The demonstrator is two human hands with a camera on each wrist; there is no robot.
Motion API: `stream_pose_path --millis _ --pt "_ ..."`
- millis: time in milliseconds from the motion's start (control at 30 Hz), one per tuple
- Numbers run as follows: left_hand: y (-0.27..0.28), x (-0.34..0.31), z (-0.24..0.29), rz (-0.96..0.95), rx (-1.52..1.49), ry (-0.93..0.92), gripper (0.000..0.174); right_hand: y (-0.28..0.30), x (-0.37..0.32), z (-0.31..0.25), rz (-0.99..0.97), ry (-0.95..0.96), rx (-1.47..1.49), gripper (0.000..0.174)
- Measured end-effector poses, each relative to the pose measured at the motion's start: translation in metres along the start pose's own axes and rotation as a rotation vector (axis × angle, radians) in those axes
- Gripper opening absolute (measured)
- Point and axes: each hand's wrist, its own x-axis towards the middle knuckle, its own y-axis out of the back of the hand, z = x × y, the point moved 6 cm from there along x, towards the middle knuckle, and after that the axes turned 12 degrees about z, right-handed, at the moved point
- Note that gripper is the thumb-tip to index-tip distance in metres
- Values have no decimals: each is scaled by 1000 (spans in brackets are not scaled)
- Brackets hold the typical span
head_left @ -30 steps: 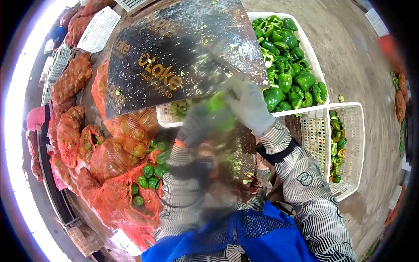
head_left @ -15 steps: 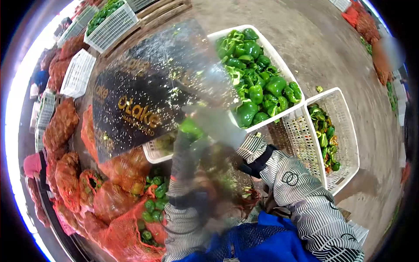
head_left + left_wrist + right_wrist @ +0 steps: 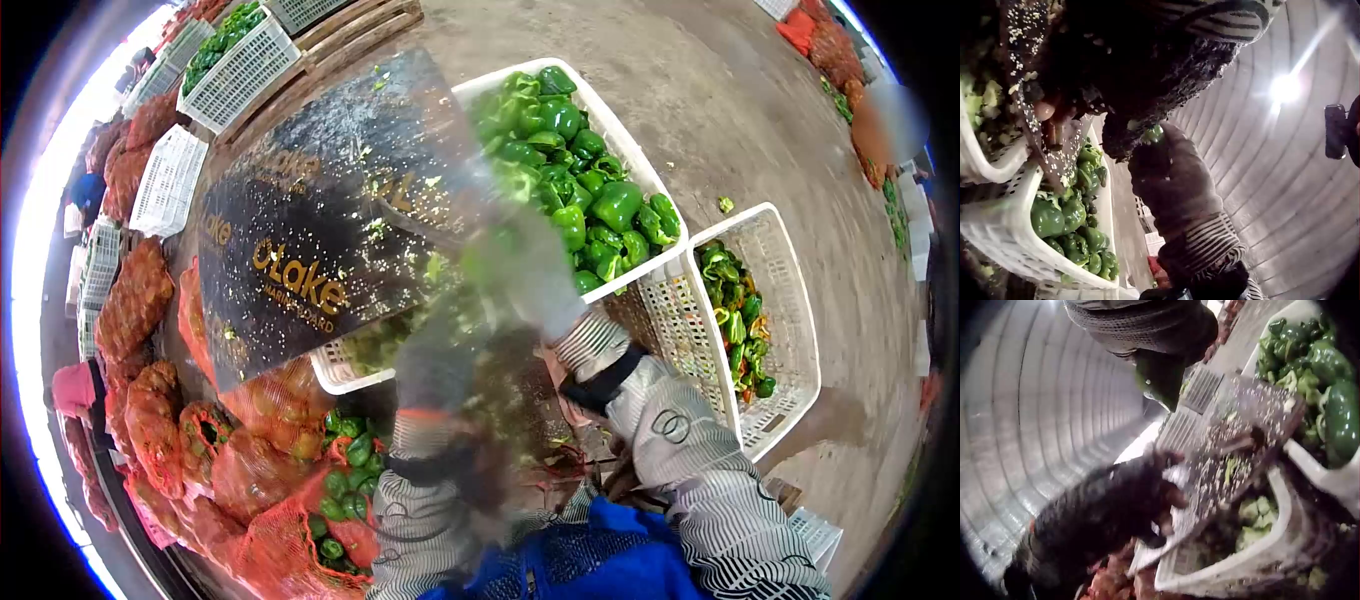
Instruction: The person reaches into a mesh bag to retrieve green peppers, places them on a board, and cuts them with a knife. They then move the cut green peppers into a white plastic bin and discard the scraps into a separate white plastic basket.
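Note:
My right hand (image 3: pixel 535 270), in a grey glove and blurred in the head view, grips a green bell pepper (image 3: pixel 1160 378). The pepper hangs below its fingers in the right wrist view; the glove hides part of it. My left hand (image 3: pixel 1125 494), in a dark glove with bare fingertips, reaches over the near edge of the black board (image 3: pixel 330 220). Its fingers are apart with nothing between them. A long thin knife-like tool (image 3: pixel 1235 447) lies on the seed-strewn board. Beside the right hand stands a white crate (image 3: pixel 640 275) full of green peppers (image 3: pixel 570 180).
Another white crate (image 3: pixel 790 300) with green and orange scraps stands at the right. Under the board's near edge sits a white container (image 3: pixel 345 380) with pale green trimmings. Red mesh sacks (image 3: pixel 250 465) lie at the left. White crates (image 3: pixel 170 185) stand farther back.
The view has turned so the board and crates sit farther left. The left hand held a green pepper between the hands; now the right hand has it and the left fingers are free.

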Motion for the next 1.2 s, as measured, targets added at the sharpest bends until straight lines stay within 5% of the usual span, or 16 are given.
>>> stream_pose_path --millis 67,100,133,200,233,267,300,367,633,767,833,967,1167,1200 --pt "3 4 -2 -3 94 -69 56 51 40 -8 180 -51 28 35" --pt "3 8 -1 -12 190 -147 57 79 71 9 316 83 -35 32" --pt "5 7 -6 31 58 -83 58 98 87 9 365 -47 133 27" --pt "0 14 -20 53 106 -104 59 134 126 25 472 82 144 25" --pt "-2 13 -24 108 71 -168 60 144 145 35 450 105 97 29" --pt "1 13 -22 177 58 -265 61 150 160 46 469 130 -264 32" --pt "5 16 -16 101 18 -132 58 151 174 52 480 154 -622 35" --pt "3 21 -27 158 139 -177 56 137 206 94 338 243 -957 40" --pt "14 34 -59 232 113 -129 60 42 270 131 98 309 -1444 31" --pt "15 35 -63 153 70 33 61 43 287 126 123 376 -1415 22" --pt "15 36 -56 228 112 -185 59 59 300 135 165 389 -1392 17" --pt "12 32 -41 282 -68 -122 58 81 264 87 289 455 -1077 10" --pt "13 37 -2 275 -561 29 74 -11 109 -10 -97 782 -782 16" --pt "14 35 -4 361 -565 -91 72 -28 81 -20 -154 792 -702 15"
